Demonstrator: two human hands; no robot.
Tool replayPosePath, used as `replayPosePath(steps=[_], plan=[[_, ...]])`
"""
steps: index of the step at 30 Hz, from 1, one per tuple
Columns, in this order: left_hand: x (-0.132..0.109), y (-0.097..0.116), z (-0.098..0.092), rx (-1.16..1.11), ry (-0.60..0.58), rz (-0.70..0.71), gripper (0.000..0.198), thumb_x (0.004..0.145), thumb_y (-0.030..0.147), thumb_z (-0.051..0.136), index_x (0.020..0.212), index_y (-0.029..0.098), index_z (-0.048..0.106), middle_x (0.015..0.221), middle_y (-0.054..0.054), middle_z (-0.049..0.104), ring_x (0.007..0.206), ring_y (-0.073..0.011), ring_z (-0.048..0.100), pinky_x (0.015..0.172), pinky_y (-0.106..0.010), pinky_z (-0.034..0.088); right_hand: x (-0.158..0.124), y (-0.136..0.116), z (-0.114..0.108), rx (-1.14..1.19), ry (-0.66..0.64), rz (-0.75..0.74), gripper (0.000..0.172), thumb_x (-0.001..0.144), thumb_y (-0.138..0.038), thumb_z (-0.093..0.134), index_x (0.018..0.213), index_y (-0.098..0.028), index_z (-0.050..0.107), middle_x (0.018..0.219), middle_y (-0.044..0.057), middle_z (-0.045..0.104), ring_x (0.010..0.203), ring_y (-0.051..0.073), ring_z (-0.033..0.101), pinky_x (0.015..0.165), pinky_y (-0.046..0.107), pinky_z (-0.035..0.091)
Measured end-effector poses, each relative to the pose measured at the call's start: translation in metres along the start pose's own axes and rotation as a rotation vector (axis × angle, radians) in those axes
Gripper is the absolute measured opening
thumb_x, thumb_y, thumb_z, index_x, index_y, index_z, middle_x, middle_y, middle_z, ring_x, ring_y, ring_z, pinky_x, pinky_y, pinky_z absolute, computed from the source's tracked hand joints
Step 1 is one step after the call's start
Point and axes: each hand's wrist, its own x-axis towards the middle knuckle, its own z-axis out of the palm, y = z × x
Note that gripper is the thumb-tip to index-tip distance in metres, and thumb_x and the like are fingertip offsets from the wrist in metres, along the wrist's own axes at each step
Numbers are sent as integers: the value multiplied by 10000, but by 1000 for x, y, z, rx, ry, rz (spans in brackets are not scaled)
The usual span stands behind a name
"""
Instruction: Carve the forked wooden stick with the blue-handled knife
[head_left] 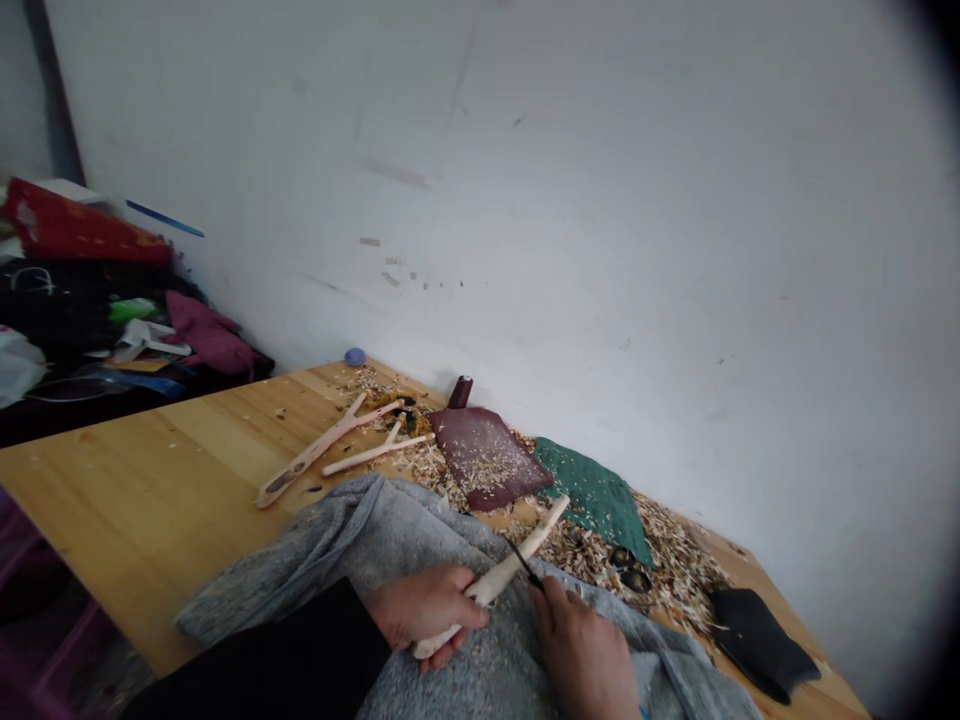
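Pale wooden blank: light, stiff, best held low, where our left hand grips it; right hand closes around a dark-bladed knife.

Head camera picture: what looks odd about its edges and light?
Head view: the corners fade to black and the white wall seems to bow, as through a wide lens. Head view: the light is flat and soft, without strong glare, and the wooden table looks fairly sharp.
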Motion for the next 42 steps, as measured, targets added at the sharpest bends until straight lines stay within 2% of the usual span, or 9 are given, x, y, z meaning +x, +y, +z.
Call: replayPosePath(steps=[4, 7, 14, 19, 21, 25, 28, 36, 42], plan=[[-6, 5, 1, -23, 22, 30, 70, 812, 202, 472, 824, 242, 416, 580, 85, 500, 369, -79, 437, 412, -230, 365, -6, -19, 10, -50, 46, -94, 314, 1048, -337, 382, 948, -269, 672, 788, 11, 740, 656, 188, 733, 521, 222, 437], [-5, 5, 1, -7, 20, 19, 64, 812, 206, 473, 839, 242, 427, 591, 83, 504, 360, -83, 438, 383, -228, 359, -7, -21, 9, -53, 83, -110, 294, 1047, -329, 398, 950, -269, 669, 791, 6, 738, 648, 185, 730, 520, 223, 433], [2, 0, 2, 60, 54, 6, 96, 818, 264, 506, 858, 242, 421, 612, 78, 509, 359, -90, 423, 361, -224, 354, -5, -12, -12, -123, 32, 63, 292, 1050, -253, 372, 1022, -245, 662, 835, 35, 749, 645, 199, 735, 489, 231, 431], [-6, 6, 4, 78, 73, 13, 57, 823, 213, 453, 869, 236, 428, 608, 81, 509, 388, -93, 448, 418, -227, 369, -11, -29, 4, -95, 40, -113, 216, 1012, -220, 451, 967, -251, 660, 791, 27, 743, 658, 176, 733, 539, 202, 451], [-9, 10, 5, 84, 89, -5, 63, 819, 198, 446, 869, 233, 430, 608, 78, 510, 396, -95, 451, 430, -233, 372, -11, -29, 6, -82, 50, -125, 207, 1012, -235, 456, 978, -253, 659, 793, 25, 741, 654, 166, 730, 535, 192, 439], [-10, 13, 7, 83, 115, -7, 38, 841, 206, 441, 867, 233, 431, 634, 75, 522, 395, -84, 433, 419, -226, 360, -6, -15, -6, -81, 39, 22, 276, 1046, -307, 390, 993, -243, 653, 817, 40, 741, 643, 179, 731, 500, 211, 417], [-6, 11, 7, 78, 122, -20, 50, 843, 217, 457, 873, 236, 421, 638, 73, 515, 395, -90, 442, 401, -228, 364, -4, -8, -15, -100, 4, 118, 283, 1047, -257, 368, 1042, -236, 650, 850, 55, 747, 676, 200, 742, 500, 226, 425], [-3, 6, 5, 50, 145, -6, 113, 812, 226, 502, 873, 243, 409, 635, 79, 516, 373, -78, 457, 359, -195, 364, -9, -24, -9, -32, -57, -20, 282, 1046, -261, 387, 1006, -263, 667, 846, 26, 753, 717, 204, 747, 555, 240, 464], [0, 3, 5, 44, 137, 4, 96, 821, 236, 497, 878, 239, 420, 625, 77, 523, 363, -81, 454, 351, -210, 356, -3, -6, -20, -77, -44, 125, 322, 1058, -266, 331, 1069, -254, 652, 922, 50, 756, 719, 226, 747, 531, 264, 457]])
